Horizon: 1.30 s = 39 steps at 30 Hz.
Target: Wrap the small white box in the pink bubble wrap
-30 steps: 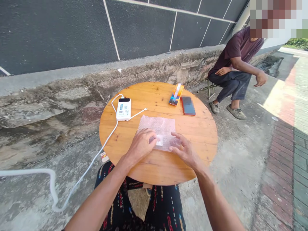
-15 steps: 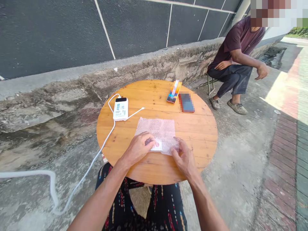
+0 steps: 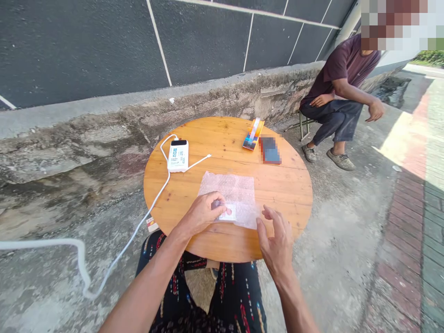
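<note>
In the head view, a bubble wrap sheet (image 3: pixel 231 196) lies flat at the centre of the round table (image 3: pixel 287 185), its long axis running from the lower edge of the frame up toward the wall, slightly tilted. The left hand (image 3: pixel 203 215) presses a small white card (image 3: pixel 229 213) onto the sheet's near edge, fingers curled on it. The right hand (image 3: pixel 277 240) hovers just right of the sheet's lower right corner, fingers spread and holding nothing. Further up the table, a power bank (image 3: pixel 178 156) with a white cable (image 3: pixel 152 203) lies left of centre. A colourful box (image 3: pixel 253 134) and a phone (image 3: pixel 270 150) lie at upper right. A seated person (image 3: pixel 342 88) is at upper right of the frame.
</note>
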Motion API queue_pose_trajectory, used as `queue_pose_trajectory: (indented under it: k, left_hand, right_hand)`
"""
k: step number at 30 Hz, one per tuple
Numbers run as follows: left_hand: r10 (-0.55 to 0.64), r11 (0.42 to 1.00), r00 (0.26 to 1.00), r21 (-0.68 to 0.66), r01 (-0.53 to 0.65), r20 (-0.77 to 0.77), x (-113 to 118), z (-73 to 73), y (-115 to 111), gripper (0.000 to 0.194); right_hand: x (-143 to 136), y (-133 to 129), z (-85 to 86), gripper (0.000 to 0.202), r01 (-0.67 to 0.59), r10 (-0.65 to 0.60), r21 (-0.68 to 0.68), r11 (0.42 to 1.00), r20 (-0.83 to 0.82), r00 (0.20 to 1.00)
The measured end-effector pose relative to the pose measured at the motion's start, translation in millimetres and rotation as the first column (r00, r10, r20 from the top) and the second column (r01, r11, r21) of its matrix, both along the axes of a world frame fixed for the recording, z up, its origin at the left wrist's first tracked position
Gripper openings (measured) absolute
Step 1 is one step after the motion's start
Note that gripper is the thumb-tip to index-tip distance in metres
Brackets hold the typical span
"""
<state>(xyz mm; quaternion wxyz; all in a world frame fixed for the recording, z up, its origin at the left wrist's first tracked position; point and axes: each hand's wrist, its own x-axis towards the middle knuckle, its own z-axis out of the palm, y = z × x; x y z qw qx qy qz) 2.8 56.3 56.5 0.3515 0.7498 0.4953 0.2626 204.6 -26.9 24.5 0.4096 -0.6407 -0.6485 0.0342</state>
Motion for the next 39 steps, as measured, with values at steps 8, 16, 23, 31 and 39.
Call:
queue_pose_trajectory:
  k: [8,16,23,31,39]
  left_hand:
    - [-0.011,1.0,1.0,0.015,0.011,0.0,-1,-4.1,2,0.019]
    - [0.121,0.991,0.992,0.053,-0.12,-0.018,-32,-10.1,-10,0.024]
    - [0.408,0.905,0.912,-0.115,-0.41,-0.042,-83,-23.8,-49,0.033]
    - [0.489,0.815,0.872,-0.34,-0.47,-0.033,-53,-19.1,-39,0.046]
    - [0.473,0.838,0.88,-0.329,-0.435,0.04,-29,-20.0,-30,0.025]
  right_hand:
    - [-43,11,17.8,0.034,-0.34,0.346,-0.07,0.938,0.277,0.897]
    - [-42,26,21.8,0.028,-0.323,0.38,-0.201,0.925,0.448,0.809]
    - [-43,28,30.7,0.029,-0.315,0.413,-0.274,0.909,0.481,0.773]
    - [-44,28,30.5,0.026,-0.296,0.394,-0.266,0.917,0.506,0.767]
    - [-42,27,29.1,0.025,-0.317,0.4,-0.246,0.916,0.503,0.766]
